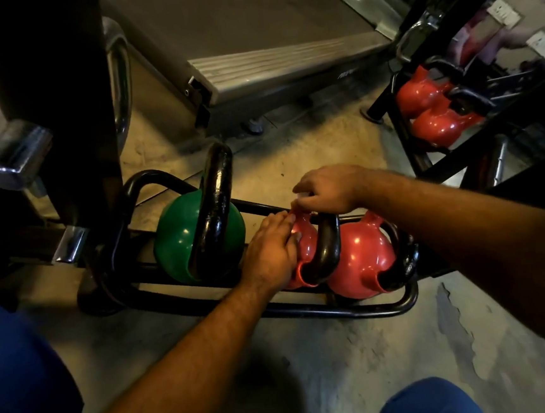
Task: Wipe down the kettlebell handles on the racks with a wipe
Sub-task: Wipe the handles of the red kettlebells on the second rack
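A low black rack (339,312) on the floor holds a green kettlebell (175,238) with a tall black handle (217,191) and two red kettlebells. My left hand (268,252) rests with flat fingers on the left red kettlebell (307,246), beside its black handle (329,247). My right hand (329,188) is curled at the far end of that handle, pinching a small pale wipe (299,200) that barely shows under the fingers. The second red kettlebell (358,258) sits just right of the handle, below my right forearm.
A second rack at the upper right carries two more red kettlebells (419,94). A treadmill deck (268,58) lies behind. Chrome machine parts (12,153) and a dark post stand at the left. My knees in blue frame the concrete floor.
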